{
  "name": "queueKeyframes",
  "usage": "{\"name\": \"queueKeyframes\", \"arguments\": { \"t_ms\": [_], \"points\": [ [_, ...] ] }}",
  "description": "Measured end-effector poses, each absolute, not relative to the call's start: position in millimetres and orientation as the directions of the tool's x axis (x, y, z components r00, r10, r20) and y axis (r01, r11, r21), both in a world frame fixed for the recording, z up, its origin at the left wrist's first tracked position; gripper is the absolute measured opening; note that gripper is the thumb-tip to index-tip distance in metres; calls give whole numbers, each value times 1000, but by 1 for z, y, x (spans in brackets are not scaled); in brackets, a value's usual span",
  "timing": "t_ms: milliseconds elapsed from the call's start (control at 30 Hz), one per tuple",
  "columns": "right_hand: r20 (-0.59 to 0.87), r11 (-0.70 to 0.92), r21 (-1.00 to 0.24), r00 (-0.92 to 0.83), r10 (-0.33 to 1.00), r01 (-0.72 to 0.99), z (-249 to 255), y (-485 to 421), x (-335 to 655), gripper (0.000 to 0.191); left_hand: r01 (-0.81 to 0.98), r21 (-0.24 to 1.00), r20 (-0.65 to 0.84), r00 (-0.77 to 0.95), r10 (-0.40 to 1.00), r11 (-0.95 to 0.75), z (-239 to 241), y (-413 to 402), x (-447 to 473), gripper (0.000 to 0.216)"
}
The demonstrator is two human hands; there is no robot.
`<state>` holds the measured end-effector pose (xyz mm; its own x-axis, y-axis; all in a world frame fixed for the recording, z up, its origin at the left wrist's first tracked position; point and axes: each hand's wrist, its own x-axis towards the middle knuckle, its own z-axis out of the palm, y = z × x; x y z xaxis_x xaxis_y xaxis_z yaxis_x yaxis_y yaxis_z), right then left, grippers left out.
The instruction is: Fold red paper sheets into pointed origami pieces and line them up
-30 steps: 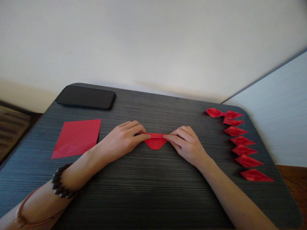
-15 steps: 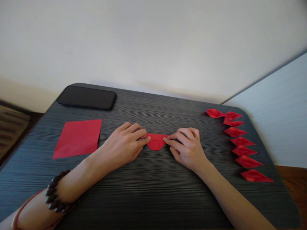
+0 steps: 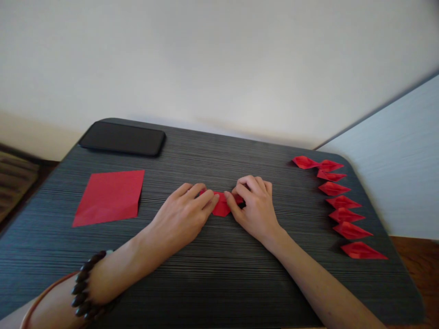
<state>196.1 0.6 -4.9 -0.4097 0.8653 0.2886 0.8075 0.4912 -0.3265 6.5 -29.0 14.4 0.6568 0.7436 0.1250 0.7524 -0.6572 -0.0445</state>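
Observation:
A small folded piece of red paper [image 3: 221,209] lies on the dark table between my two hands. My left hand [image 3: 188,211] pinches its left end with thumb and fingers, and part of that end is covered by them. On the other side my right hand [image 3: 255,208] has its thumb pressed on the paper near the middle, while its bent fingers are at the right end. Thumb tips sit close together, with a short stretch of the red fold showing between them. Dark beads and a thin band circle my left wrist.
A flat red paper square [image 3: 109,197] lies to the left. Behind it, near the back left corner, is a black phone [image 3: 123,138]. Several folded red paper pieces [image 3: 344,214] form a column along the right side of the table [image 3: 192,283]. A pale wall rises behind.
My right hand has shifted left, bringing its thumb inward along the folded paper toward my left thumb. Less of the paper shows now.

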Motion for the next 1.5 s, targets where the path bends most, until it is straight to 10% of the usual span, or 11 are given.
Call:
{"name": "queueKeyframes", "arguments": {
  "t_ms": [800, 1133, 1500],
  "points": [
    [185, 387, -458, -340, 922, 801, -17, -5, 210, 24, 795, -19, 99, 605, 790, -606, 16, -31, 7, 27],
    [170, 380, -374, -341, 925, 846, -15, -5, 200, 25, 818, 438, 182, 325, 928, -372, -1, -13, 9, 16],
    [151, 373, -382, -341, 928, 846, -12, -6, 198, 25, 867, 426, 97, 241, 966, -259, -7, -9, 9, 19]
  ]
}}
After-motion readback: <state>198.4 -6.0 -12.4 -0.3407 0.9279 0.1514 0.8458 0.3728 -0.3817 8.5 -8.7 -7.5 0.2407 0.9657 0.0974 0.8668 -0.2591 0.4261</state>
